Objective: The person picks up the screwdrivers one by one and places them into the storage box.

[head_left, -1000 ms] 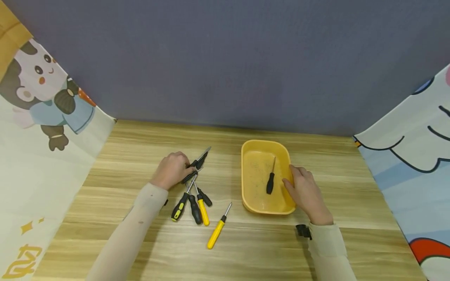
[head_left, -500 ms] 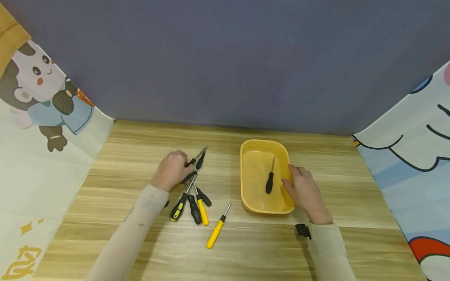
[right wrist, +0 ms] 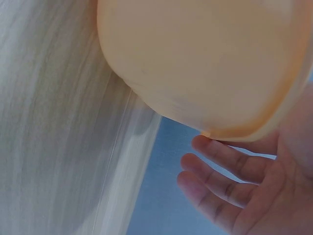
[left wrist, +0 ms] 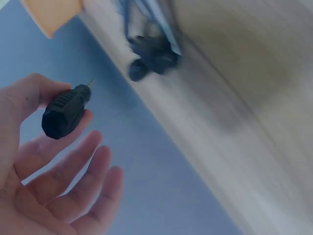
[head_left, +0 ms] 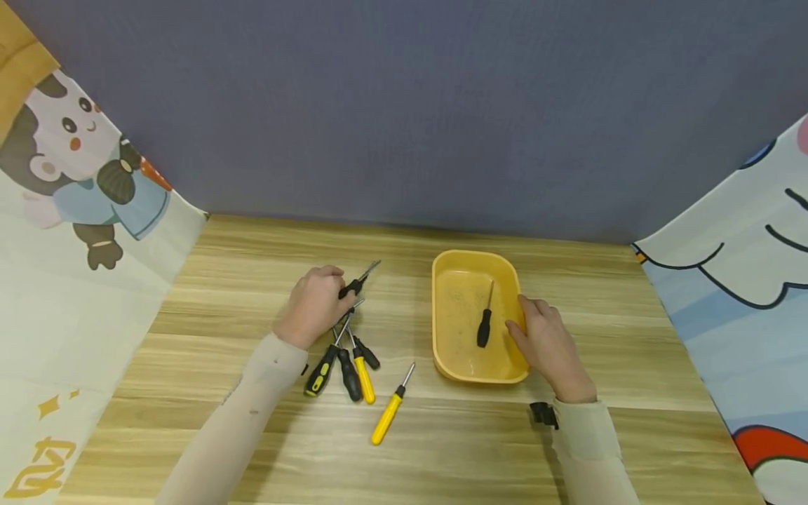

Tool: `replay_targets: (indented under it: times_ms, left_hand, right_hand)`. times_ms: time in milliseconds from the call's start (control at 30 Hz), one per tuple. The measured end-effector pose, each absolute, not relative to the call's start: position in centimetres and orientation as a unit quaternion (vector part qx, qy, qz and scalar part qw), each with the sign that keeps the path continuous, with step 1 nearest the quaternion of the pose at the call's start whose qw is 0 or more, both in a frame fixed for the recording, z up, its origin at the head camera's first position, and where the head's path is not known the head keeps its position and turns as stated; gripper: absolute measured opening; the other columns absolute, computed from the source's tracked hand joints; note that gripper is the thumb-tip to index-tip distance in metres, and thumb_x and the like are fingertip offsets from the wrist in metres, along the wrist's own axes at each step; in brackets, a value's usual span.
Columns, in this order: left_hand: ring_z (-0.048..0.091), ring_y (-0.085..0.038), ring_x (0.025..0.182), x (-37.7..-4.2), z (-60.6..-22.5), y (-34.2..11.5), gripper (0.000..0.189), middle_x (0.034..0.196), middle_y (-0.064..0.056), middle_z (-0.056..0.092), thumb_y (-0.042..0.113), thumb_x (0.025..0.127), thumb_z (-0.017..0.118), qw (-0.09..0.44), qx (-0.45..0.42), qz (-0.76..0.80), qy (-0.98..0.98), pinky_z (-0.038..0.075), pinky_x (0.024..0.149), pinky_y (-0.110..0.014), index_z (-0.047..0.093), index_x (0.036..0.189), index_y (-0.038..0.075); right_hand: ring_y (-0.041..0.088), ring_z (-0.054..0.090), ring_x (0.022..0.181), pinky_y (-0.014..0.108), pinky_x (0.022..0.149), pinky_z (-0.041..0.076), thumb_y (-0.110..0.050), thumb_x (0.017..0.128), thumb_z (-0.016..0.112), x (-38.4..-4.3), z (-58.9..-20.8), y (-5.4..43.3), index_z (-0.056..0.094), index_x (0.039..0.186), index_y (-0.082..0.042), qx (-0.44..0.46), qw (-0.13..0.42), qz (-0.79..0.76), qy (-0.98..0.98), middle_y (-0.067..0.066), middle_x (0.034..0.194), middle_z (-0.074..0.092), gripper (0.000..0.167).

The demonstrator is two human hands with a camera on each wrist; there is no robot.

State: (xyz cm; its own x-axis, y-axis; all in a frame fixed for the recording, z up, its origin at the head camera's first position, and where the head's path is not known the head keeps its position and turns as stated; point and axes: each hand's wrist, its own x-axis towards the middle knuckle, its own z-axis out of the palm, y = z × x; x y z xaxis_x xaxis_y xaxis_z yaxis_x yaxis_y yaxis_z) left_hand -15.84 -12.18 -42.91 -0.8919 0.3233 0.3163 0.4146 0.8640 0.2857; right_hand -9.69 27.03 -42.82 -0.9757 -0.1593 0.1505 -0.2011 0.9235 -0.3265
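Between the thumb and index finger, my left hand (head_left: 313, 306) pinches a black-handled screwdriver (left wrist: 64, 112); its thin shaft tip points away in the left wrist view. Just below lies a pile of screwdrivers: one black and yellow-green (head_left: 322, 372), one black (head_left: 349, 379), one yellow (head_left: 364, 379). A yellow tub (head_left: 445, 368) stands to the right, with one black screwdriver (head_left: 484, 328) lying inside. My right hand (head_left: 552, 347) grips the tub's right rim, thumb on the inner side and fingers outside; its outer wall (right wrist: 205, 63) fills much of the right wrist view.
A single yellow screwdriver (head_left: 387, 419) lies apart, between the pile and the tub. The wood-grain table (head_left: 473, 449) meets a grey-blue backdrop (head_left: 410, 119) at the back. Printed cartoon sheets (head_left: 76, 175) flank both sides.
My left hand has moved slightly right, and the black screwdriver in it has shifted away from the pile. My right hand and the tub stay put.
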Motion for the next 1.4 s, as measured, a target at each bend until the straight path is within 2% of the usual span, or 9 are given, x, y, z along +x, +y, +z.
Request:
replay_targets:
  times_ms: [167, 433, 533, 600, 733, 833, 1000, 1167, 1400]
  left_hand:
    - [0.068, -0.036, 0.098, -14.8, -41.7, -10.8, 0.019, 0.108, -0.019, 0.071, 0.018, 0.085, 0.077, 0.162, -0.230, -0.206, -0.937, 0.058, 0.079, -0.045, 0.076, 0.087, -0.001]
    - [0.070, -0.032, 0.093, -13.5, -39.3, -7.8, 0.013, 0.105, -0.017, 0.072, 0.015, 0.084, 0.075, 0.228, -0.293, -0.220, -0.902, 0.059, 0.071, -0.038, 0.075, 0.082, 0.003]
    - [0.069, -0.027, 0.082, -13.5, -38.5, -6.4, 0.012, 0.098, -0.013, 0.072, 0.015, 0.085, 0.073, 0.235, -0.305, -0.221, -0.896, 0.058, 0.064, -0.035, 0.073, 0.080, 0.004]
    - [0.065, -0.020, 0.069, -13.7, -38.1, -5.2, 0.013, 0.086, -0.009, 0.070, 0.014, 0.084, 0.072, 0.230, -0.308, -0.218, -0.897, 0.054, 0.057, -0.031, 0.069, 0.074, 0.007]
    - [0.044, -0.010, 0.050, -14.1, -37.5, -2.2, 0.029, 0.062, 0.001, 0.052, 0.015, 0.084, 0.072, 0.204, -0.306, -0.199, -0.908, 0.039, 0.043, -0.025, 0.055, 0.061, 0.013]
    - [0.037, -0.008, 0.047, -14.3, -37.4, 0.3, 0.036, 0.057, 0.004, 0.044, 0.020, 0.085, 0.073, 0.186, -0.292, -0.159, -0.925, 0.034, 0.039, -0.023, 0.049, 0.058, 0.017]
    - [0.048, -0.010, 0.050, -14.7, -37.5, 4.5, 0.034, 0.058, 0.004, 0.053, 0.029, 0.088, 0.073, 0.132, -0.265, -0.096, -0.950, 0.044, 0.041, -0.026, 0.058, 0.061, 0.017]
    - [0.059, -0.011, 0.057, -15.4, -37.9, 8.3, 0.024, 0.065, 0.004, 0.062, 0.025, 0.093, 0.069, 0.073, -0.256, -0.058, -0.962, 0.051, 0.048, -0.031, 0.065, 0.070, 0.019]
    - [0.058, -0.011, 0.063, -15.9, -38.8, 12.0, 0.018, 0.076, 0.005, 0.064, 0.024, 0.100, 0.061, -0.026, -0.218, 0.009, -0.976, 0.049, 0.050, -0.033, 0.071, 0.085, 0.022]
  right_hand:
    - [0.053, 0.052, 0.110, 0.061, 0.092, 0.044, -0.013, 0.096, 0.066, -9.7, -42.9, 27.1, 0.048, 0.135, 0.016, 0.093, 0.060, 0.173, -0.979, 0.036, 0.123, 0.054, 0.052]
    - [0.053, 0.052, 0.109, 0.061, 0.092, 0.045, -0.013, 0.096, 0.066, -9.7, -43.0, 27.2, 0.047, 0.135, 0.016, 0.098, 0.063, 0.175, -0.978, 0.037, 0.122, 0.055, 0.052]
    - [0.053, 0.053, 0.108, 0.061, 0.091, 0.045, -0.014, 0.096, 0.067, -9.7, -42.9, 27.2, 0.048, 0.135, 0.016, 0.098, 0.065, 0.174, -0.978, 0.036, 0.122, 0.055, 0.052]
    - [0.053, 0.053, 0.108, 0.061, 0.091, 0.045, -0.014, 0.096, 0.066, -9.7, -42.8, 27.2, 0.048, 0.135, 0.016, 0.097, 0.065, 0.172, -0.978, 0.036, 0.122, 0.055, 0.052]
    - [0.053, 0.052, 0.109, 0.061, 0.092, 0.045, -0.014, 0.096, 0.066, -9.7, -42.8, 27.3, 0.048, 0.135, 0.016, 0.095, 0.063, 0.170, -0.979, 0.036, 0.122, 0.055, 0.052]
    - [0.053, 0.052, 0.109, 0.061, 0.092, 0.045, -0.014, 0.096, 0.067, -9.7, -42.8, 27.2, 0.048, 0.135, 0.016, 0.096, 0.066, 0.171, -0.978, 0.036, 0.122, 0.055, 0.053]
    - [0.053, 0.053, 0.109, 0.061, 0.092, 0.044, -0.015, 0.095, 0.067, -9.7, -43.0, 27.2, 0.049, 0.134, 0.016, 0.100, 0.069, 0.173, -0.977, 0.036, 0.121, 0.055, 0.053]
    - [0.052, 0.055, 0.104, 0.060, 0.090, 0.046, -0.013, 0.094, 0.068, -9.9, -43.1, 27.3, 0.050, 0.132, 0.017, 0.112, 0.086, 0.170, -0.975, 0.036, 0.117, 0.057, 0.051]
    - [0.052, 0.055, 0.103, 0.060, 0.089, 0.046, -0.013, 0.095, 0.068, -10.0, -43.0, 27.5, 0.050, 0.131, 0.018, 0.112, 0.085, 0.170, -0.975, 0.036, 0.116, 0.057, 0.051]
